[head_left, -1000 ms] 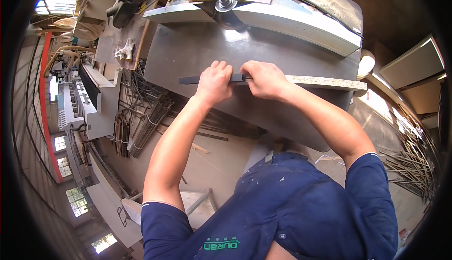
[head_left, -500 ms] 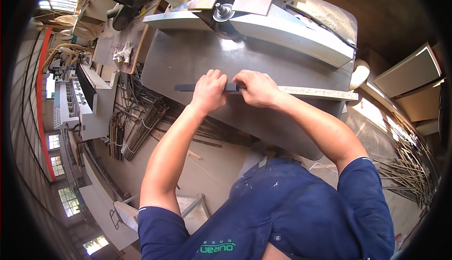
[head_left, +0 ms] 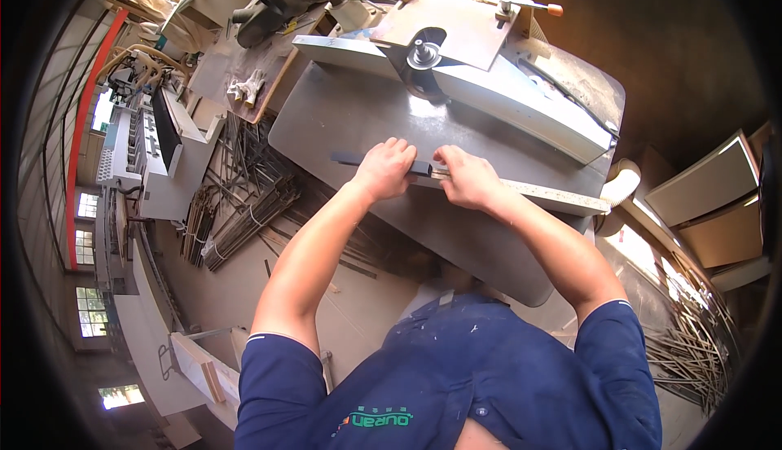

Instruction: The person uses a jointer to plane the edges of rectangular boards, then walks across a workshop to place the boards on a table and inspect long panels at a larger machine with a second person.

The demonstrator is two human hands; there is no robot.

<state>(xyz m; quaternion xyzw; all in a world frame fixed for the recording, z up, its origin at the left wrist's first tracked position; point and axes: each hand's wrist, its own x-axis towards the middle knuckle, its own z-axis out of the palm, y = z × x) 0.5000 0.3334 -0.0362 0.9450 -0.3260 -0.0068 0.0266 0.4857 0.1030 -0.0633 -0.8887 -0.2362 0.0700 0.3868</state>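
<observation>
My left hand is closed round a dark bar, which lies along a long, pale speckled strip on the grey metal machine table. My right hand is beside the bar's right end, fingers curled over the strip where a short light piece shows. Behind both hands runs a silver fence with a plate above it, notched around a metal spindle.
A side bench carries white gloves. Bundled thin strips lie on the floor at left, more at right. A long white machine is at left; a ribbed hose and leaning boards are at right.
The view has shifted, so the machine appears lower and more tilted. My right hand has moved slightly rightward from the dark bar's end, widening the space between my hands.
</observation>
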